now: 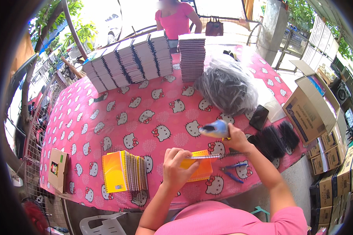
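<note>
My left hand [176,164] grips a notebook [202,156] on edge, its punched side facing up. A dark plastic spiral coil [237,154] runs out of the notebook's right end. My right hand [237,137] is closed around a blue-and-grey handheld tool [215,129], blurred, whose kind I cannot make out; it hangs above the notebook. Under the notebook shows an orange cover [200,174]. Blue-handled pliers [233,172] lie to its right. A stack of yellow spiral notebooks [123,172] sits left of my left hand.
Loose black coils [276,141] and a phone [259,117] lie at the right. Behind them sits a grey plastic bag [227,86]. Tall notebook stacks [129,60] line the far edge, where a person in pink [174,19] stands. Cardboard boxes [310,109] stand right of the table.
</note>
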A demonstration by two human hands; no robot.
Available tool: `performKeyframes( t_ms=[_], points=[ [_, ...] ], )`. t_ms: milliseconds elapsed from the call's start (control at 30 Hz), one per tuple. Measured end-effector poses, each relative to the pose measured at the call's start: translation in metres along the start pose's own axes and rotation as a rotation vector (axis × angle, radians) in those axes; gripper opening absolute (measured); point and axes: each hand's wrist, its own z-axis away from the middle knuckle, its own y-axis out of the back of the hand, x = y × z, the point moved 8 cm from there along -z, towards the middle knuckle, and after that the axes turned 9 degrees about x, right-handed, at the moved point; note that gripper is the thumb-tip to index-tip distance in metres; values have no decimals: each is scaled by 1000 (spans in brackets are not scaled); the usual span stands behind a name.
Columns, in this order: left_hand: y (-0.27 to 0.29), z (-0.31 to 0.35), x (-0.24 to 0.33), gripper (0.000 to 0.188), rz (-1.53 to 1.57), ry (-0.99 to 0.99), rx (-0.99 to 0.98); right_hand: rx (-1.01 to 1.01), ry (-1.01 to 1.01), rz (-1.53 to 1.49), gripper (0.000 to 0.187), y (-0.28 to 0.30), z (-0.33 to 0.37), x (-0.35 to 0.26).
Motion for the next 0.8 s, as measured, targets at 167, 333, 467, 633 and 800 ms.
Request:
performKeyframes(
  t_ms=[167,333,467,633,800],
  points=[
    [-1,-2,-2,29,45,36,-29,-295,277,-1012,31,52,3,-84],
    [-3,-3,-5,32,78,94,-84,-365,108,-1002,46,48,-5,-74],
    [4,-2,-10,40,104,179,-34,-147,330,-211,49,38,-23,-95],
    [9,32,-43,31,660,587,120,-389,212,-696,39,43,-10,-131],
    [22,45,-51,36,606,574,210,-472,365,-1003,47,36,-7,-150]
  ],
)
